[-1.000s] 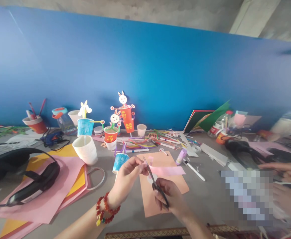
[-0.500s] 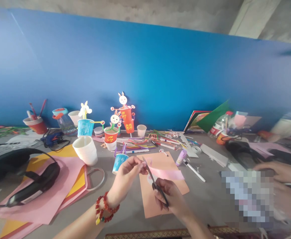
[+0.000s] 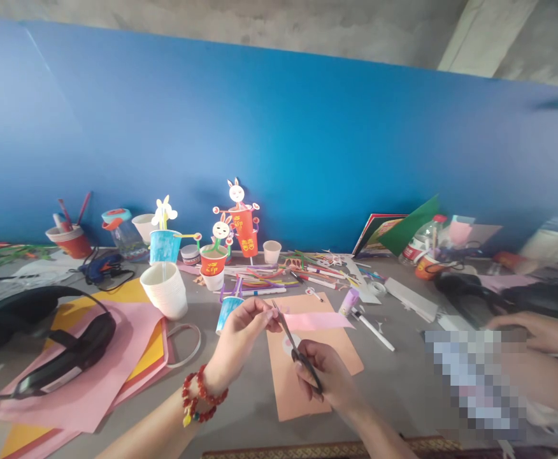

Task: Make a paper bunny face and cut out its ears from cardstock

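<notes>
My left hand (image 3: 248, 328), with a red bead bracelet, pinches the near end of a pink paper strip (image 3: 320, 320). The strip reaches out to the right over a peach sheet of paper (image 3: 302, 392). My right hand (image 3: 324, 373) is closed around dark-handled scissors (image 3: 288, 336), their blades pointing up-left beside my left fingertips and across the strip's left end. Whether the blades are parted is hard to see. On the peach sheet, partly behind the scissors, is a small white paper disc (image 3: 289, 345) with a pink mark. A blue cup (image 3: 229, 310) stands just behind my left hand.
White stacked cups (image 3: 164, 290), rabbit-faced cup figures (image 3: 213, 261) and a headset (image 3: 69, 347) are on the left. Behind the sheet lie pipe cleaners and pens (image 3: 269, 277). A glue stick (image 3: 348, 301) and marker (image 3: 374, 330) sit to the right. Another person's hand (image 3: 522, 328) is far right.
The free end of the pink strip has shifted slightly up and right, and the strip lies more level. Both hands stay nearly in place.
</notes>
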Action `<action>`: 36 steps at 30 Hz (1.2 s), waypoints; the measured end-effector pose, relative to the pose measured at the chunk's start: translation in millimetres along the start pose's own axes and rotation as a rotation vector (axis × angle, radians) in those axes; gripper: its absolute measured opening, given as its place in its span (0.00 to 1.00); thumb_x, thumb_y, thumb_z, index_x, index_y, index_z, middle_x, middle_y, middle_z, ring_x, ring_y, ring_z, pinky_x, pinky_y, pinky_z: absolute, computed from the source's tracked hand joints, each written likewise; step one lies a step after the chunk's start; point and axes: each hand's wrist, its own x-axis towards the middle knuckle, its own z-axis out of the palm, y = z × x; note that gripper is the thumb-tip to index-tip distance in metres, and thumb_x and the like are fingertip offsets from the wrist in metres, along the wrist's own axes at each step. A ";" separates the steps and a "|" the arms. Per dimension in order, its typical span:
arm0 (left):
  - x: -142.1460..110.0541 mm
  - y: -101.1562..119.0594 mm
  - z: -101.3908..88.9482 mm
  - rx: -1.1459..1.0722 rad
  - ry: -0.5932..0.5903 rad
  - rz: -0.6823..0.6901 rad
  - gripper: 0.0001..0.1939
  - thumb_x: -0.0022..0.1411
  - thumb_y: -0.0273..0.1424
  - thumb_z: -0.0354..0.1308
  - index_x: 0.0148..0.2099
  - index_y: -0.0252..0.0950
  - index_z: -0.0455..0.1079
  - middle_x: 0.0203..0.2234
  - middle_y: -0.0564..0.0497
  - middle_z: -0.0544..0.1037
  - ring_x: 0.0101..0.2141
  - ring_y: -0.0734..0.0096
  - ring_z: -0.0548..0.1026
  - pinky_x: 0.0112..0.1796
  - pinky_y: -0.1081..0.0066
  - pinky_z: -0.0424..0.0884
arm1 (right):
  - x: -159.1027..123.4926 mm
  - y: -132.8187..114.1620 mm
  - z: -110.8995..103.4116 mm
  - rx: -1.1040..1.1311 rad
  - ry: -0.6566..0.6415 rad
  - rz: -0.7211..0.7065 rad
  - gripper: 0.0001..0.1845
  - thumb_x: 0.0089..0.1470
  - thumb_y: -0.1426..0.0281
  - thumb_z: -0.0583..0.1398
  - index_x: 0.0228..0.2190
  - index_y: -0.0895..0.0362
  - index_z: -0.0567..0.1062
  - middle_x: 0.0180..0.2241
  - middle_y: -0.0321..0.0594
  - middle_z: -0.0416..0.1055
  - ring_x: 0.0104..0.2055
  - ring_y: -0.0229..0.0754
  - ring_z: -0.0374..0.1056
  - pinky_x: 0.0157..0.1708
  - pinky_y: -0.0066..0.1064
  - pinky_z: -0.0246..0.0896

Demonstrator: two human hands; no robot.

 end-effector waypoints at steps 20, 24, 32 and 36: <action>6.4 -7.8 -5.2 -0.039 0.007 0.030 0.12 0.58 0.38 0.67 0.32 0.35 0.72 0.27 0.52 0.78 0.29 0.70 0.76 0.36 0.72 0.73 | 3.8 0.2 2.3 -0.010 0.036 0.056 0.25 0.50 0.49 0.65 0.22 0.54 0.62 0.12 0.26 0.63 0.11 0.27 0.48 0.12 0.22 0.39; 2.5 -10.4 -2.1 -0.009 -0.011 0.015 0.13 0.60 0.40 0.67 0.33 0.36 0.72 0.27 0.52 0.77 0.29 0.72 0.74 0.36 0.73 0.71 | 3.8 3.8 2.2 -0.011 0.037 0.023 0.26 0.53 0.48 0.63 0.23 0.54 0.62 0.13 0.28 0.65 0.11 0.27 0.48 0.12 0.22 0.40; -0.1 -8.9 2.0 0.007 0.040 0.024 0.13 0.59 0.39 0.68 0.32 0.36 0.72 0.25 0.53 0.77 0.28 0.74 0.72 0.33 0.76 0.68 | 1.6 9.1 2.2 0.012 0.020 0.014 0.27 0.52 0.45 0.63 0.24 0.54 0.63 0.13 0.28 0.66 0.10 0.26 0.47 0.12 0.23 0.38; 1.9 -11.1 -0.5 -0.015 0.023 0.038 0.12 0.59 0.38 0.68 0.32 0.36 0.72 0.25 0.53 0.78 0.29 0.73 0.74 0.34 0.76 0.69 | 2.6 10.5 3.1 0.022 0.026 0.004 0.28 0.51 0.44 0.63 0.24 0.54 0.62 0.13 0.27 0.65 0.10 0.26 0.46 0.12 0.22 0.37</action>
